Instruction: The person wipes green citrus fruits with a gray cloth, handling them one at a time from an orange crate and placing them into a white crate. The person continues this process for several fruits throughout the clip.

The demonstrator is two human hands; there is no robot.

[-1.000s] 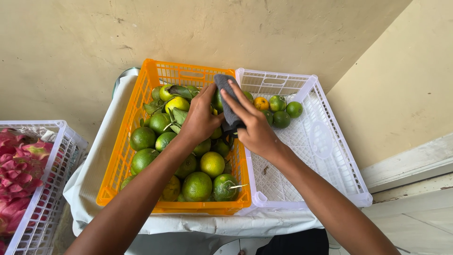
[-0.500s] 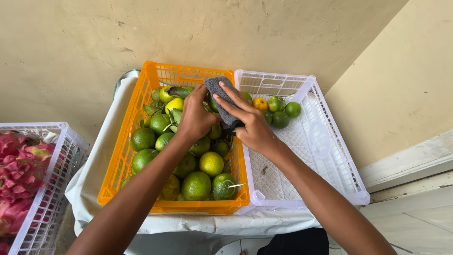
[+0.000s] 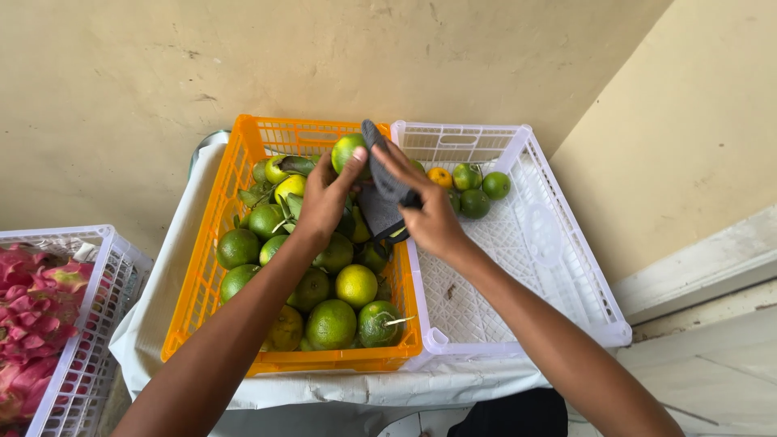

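Both hands have lifted slightly since a moment ago. Left hand grips a green citrus fruit above the orange crate, raised clear of the pile so it can be reached. Right hand presses a dark grey cloth against it, apparently wiping. Wiped-looking fruits sit in the white crate.

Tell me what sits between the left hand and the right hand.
Head view: a green round citrus fruit held by the left hand, with the right hand's dark grey cloth against it.

a fruit stall: crates of green citrus and dragon fruit against a wall.
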